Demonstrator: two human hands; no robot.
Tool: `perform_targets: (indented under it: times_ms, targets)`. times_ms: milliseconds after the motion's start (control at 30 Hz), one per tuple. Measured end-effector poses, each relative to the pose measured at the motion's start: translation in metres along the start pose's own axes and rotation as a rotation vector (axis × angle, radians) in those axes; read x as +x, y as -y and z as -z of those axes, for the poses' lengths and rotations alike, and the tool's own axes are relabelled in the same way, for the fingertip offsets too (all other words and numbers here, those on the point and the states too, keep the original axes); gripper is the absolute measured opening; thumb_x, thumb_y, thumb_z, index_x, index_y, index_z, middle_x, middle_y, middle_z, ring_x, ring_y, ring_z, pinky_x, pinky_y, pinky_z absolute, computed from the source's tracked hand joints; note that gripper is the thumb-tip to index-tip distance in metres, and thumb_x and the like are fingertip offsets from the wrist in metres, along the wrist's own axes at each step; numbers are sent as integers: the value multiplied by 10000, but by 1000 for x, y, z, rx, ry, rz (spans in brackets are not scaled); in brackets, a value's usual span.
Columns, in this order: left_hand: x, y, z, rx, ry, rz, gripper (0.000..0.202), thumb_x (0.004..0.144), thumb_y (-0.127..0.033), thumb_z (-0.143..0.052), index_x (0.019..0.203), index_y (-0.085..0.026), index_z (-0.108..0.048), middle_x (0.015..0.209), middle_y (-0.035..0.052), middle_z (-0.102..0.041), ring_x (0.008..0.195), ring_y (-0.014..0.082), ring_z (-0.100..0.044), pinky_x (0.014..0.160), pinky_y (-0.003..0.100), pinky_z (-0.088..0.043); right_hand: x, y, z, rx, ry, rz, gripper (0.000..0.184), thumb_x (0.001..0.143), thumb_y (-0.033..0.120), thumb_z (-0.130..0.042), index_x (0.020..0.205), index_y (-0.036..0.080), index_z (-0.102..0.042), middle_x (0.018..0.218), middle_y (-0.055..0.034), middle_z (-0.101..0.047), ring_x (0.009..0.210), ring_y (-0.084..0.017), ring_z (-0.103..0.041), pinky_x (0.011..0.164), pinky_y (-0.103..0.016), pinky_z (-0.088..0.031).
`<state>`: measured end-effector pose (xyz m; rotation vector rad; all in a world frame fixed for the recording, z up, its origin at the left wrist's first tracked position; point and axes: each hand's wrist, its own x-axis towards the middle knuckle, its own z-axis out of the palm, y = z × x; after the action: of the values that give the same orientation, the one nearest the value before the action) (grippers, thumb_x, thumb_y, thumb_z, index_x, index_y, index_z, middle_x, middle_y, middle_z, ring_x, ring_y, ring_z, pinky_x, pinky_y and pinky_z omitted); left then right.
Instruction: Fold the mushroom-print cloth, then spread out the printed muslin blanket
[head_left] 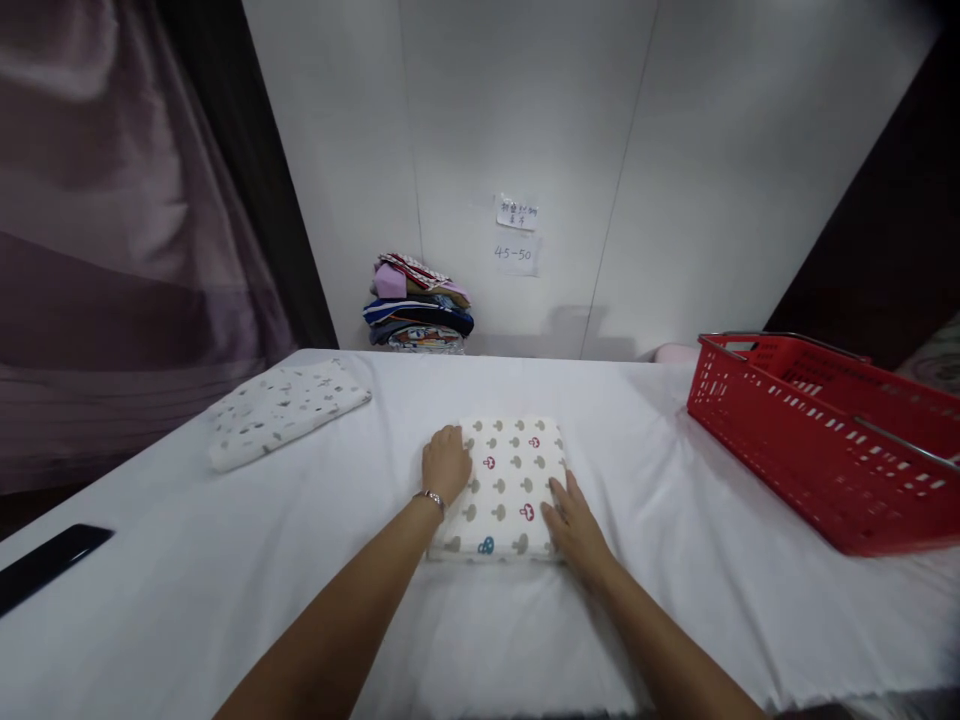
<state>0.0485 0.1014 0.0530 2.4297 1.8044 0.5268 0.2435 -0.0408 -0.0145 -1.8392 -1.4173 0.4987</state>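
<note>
We have a folded cloth (510,490) lying flat mid-table, white with grey-brown mushroom prints, a few red ones and a blue one at the near edge. Our left hand (447,462) is at its left edge toward the far side, fingers curled and close together; can't tell whether they pinch the fabric or just press on it. Bracelet (433,497) on that wrist. Our right hand (576,525) is at the right edge, nearer us, fingers loosely spread, tips resting on top. Table has a white sheet (225,580) over it, a bit wrinkled. On our left: a second cloth (289,405), white with grey marks, lying flat, well apart from the first; nearer us, a flat black phone-like slab (52,565), cut off by the view. On our right: red basket (810,440), perforated sides, contents hidden. Past the far edge, a stack of fabrics (418,305) by the wall (510,100); paper note (517,255) there reads 45-50.
</note>
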Motion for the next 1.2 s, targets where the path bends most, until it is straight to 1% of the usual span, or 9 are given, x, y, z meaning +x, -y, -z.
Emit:
perform_targets:
  times_ms: [100, 267, 500, 600, 700, 833, 1000, 1100, 1200]
  targets:
    - [-6, -8, -6, 40, 31, -172, 497, 841, -317, -416, 1307, -144, -403, 1454, 114, -301, 1359, 266, -185, 1105, 412, -134, -4, 2, 4, -78, 18, 2, 581, 866, 491, -382, 1360, 185, -400, 1507, -57, -160, 1379, -231, -150, 1123, -383, -194]
    - [-13, 0, -26, -55, 212, -49, 690, 843, -554, -304, 1371, -110, -333, 1495, 119, -200, 1360, 323, -168, 1079, 446, -194, 4, 22, 16, -349, 62, 70, 517, 851, 423, -434, 1304, 177, -465, 1480, -114, -237, 1367, -295, -162, 1088, -469, -190]
    - [-12, 4, -32, -86, 188, -71, 714, 844, -554, -296, 1380, -82, -309, 1495, 129, -190, 1374, 287, -148, 1085, 400, -211, 84, 79, -1, -511, 129, 227, 613, 880, 472, -374, 1394, 144, -314, 1500, -111, -177, 1386, -253, -72, 1098, -449, -60]
    - [-11, 6, -35, -92, 174, -73, 719, 841, -555, -310, 1377, -74, -316, 1493, 131, -194, 1371, 287, -158, 1100, 392, -188, 117, 71, -13, -565, 150, 167, 649, 883, 497, -345, 1398, 106, -298, 1490, -134, -199, 1381, -262, -96, 1097, -449, -57]
    - [-12, 8, -39, -103, 167, -67, 704, 835, -560, -330, 1378, -113, -321, 1497, 108, -195, 1373, 281, -158, 1101, 391, -186, 131, 52, -21, -584, 174, 98, 691, 877, 545, -310, 1403, 97, -286, 1484, -142, -214, 1374, -274, -125, 1093, -458, -67]
    - [-12, 7, -39, -107, 175, -66, 707, 837, -562, -317, 1380, -109, -317, 1500, 108, -182, 1372, 295, -154, 1099, 404, -187, 133, 38, -24, -584, 167, 111, 693, 875, 563, -296, 1408, 119, -281, 1492, -122, -200, 1376, -267, -119, 1095, -462, -66]
    - [-12, 5, -35, -102, 182, -60, 705, 841, -554, -308, 1378, -96, -317, 1499, 118, -181, 1368, 306, -156, 1093, 408, -195, 127, 51, -20, -560, 192, 81, 669, 886, 535, -304, 1401, 108, -289, 1490, -133, -200, 1377, -272, -114, 1094, -462, -76]
    - [-12, 5, -34, -118, 191, -47, 690, 840, -553, -314, 1377, -120, -322, 1500, 109, -182, 1369, 301, -160, 1092, 407, -197, 104, 60, -15, -524, 265, 80, 637, 884, 531, -331, 1383, 136, -326, 1490, -134, -199, 1379, -269, -115, 1087, -464, -102]
    - [-11, 5, -34, -122, 196, -52, 705, 834, -563, -313, 1378, -115, -320, 1501, 114, -175, 1370, 300, -155, 1093, 401, -191, 63, 60, -8, -485, 319, 182, 616, 875, 545, -361, 1367, 175, -358, 1484, -118, -228, 1378, -257, -126, 1087, -466, -112]
